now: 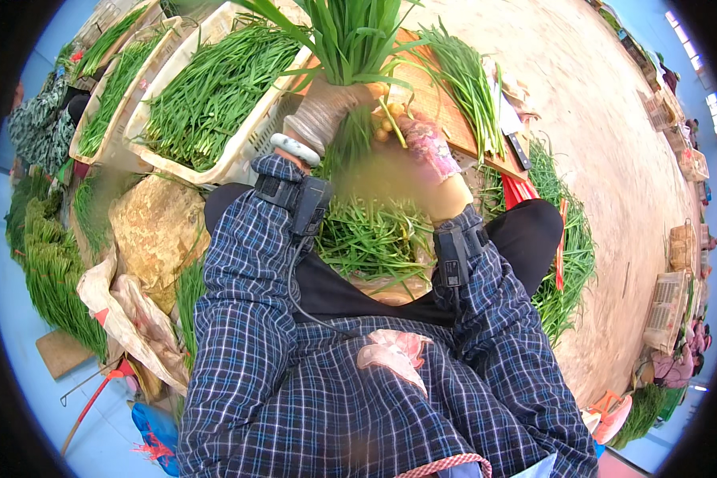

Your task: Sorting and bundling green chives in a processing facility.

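My left hand (328,110), in a grey knit glove, is closed around a bunch of long green leafy stalks (358,42), leaves pointing away from me. Beside it my right hand (415,134), in a patterned, yellow-fingered glove, has curled fingers against a single pale-green stalk (392,122); a blur hides part of the hand and the bunch's lower end. Behind them a wooden board (421,83) bears a pile of trimmed stalks (469,89) and a knife with a black handle (518,151). Loose green leaves (370,239) lie between my legs.
White plastic crates (221,170) filled with green stalks stand at the left. Nearer on that side are a yellowish sack (155,221) and stacked greens (60,275). More loose greens (567,239) lie beyond my right knee, with red strips. People and crates (666,310) line the far right.
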`<state>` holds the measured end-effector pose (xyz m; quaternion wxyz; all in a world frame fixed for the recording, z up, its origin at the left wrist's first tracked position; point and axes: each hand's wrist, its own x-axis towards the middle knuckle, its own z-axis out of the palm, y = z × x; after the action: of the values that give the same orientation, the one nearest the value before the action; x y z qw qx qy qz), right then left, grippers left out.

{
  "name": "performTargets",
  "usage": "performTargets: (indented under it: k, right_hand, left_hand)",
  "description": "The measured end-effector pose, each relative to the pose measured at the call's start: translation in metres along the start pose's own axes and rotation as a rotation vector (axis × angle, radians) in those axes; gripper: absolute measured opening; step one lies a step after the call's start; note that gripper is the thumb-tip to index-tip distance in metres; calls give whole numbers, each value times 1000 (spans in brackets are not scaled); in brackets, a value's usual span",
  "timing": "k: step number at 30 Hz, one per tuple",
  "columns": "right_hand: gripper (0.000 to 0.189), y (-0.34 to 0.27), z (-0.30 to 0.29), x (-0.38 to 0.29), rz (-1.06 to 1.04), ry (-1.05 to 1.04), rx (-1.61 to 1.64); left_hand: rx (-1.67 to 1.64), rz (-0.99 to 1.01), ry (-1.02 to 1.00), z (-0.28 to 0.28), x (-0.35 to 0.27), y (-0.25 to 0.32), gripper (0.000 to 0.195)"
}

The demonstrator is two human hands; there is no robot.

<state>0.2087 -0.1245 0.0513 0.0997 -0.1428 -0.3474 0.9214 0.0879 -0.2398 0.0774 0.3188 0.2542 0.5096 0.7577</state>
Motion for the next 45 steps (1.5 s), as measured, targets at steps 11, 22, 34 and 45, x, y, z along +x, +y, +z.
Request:
performTargets:
  k: [11,22,34,45]
  right_hand:
    - [20,14,-2,13,-114,174,-21]
    - [17,3,-32,-14,-47,110,-1143]
    - [14,-72,-24,45,-366,142,-1697]
    - [21,-252,-2,136,-538,-205,-712]
  left_hand:
    - [338,110,121,5,10,-3,23]
    - [43,82,260,-19,10,5,17]
    - [168,-146,457,-22,8,15,24]
    - [-455,4,587,-153,25,-15,17]
